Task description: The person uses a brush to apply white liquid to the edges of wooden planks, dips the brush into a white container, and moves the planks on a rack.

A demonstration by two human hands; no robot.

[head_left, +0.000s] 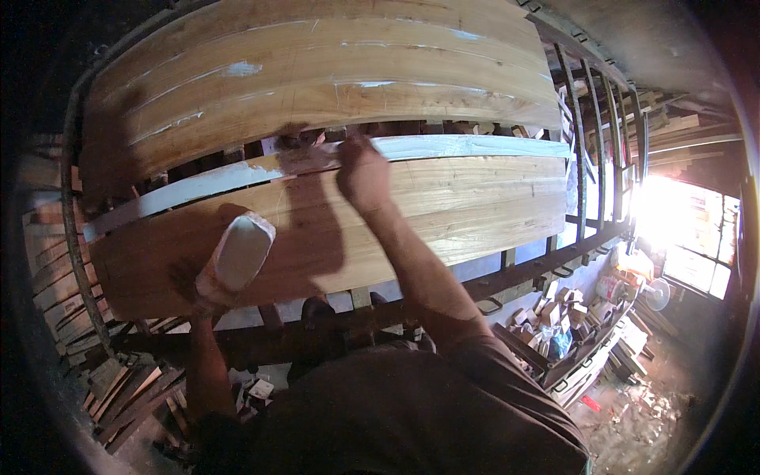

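Observation:
My left hand (209,291) is closed round a white, open-topped container (244,247) with a pale smooth inside, held above the nearer wooden panel (467,206). My right hand (366,176) is closed in a fist at the far edge of that panel. What its fingers hold, if anything, is hidden. Along this edge runs a strip coated in white paste (475,146), with a darker, shaded stretch just left of my right hand. Beyond a narrow gap lies a wider wooden panel (332,63), with white smears along its joints.
A metal rack (582,142) with bars carries both panels. Wood offcuts (554,313) fill a low bin at the right, near a small fan (656,294) and a bright window (701,237). Stacked wood strips (131,396) lie at the lower left.

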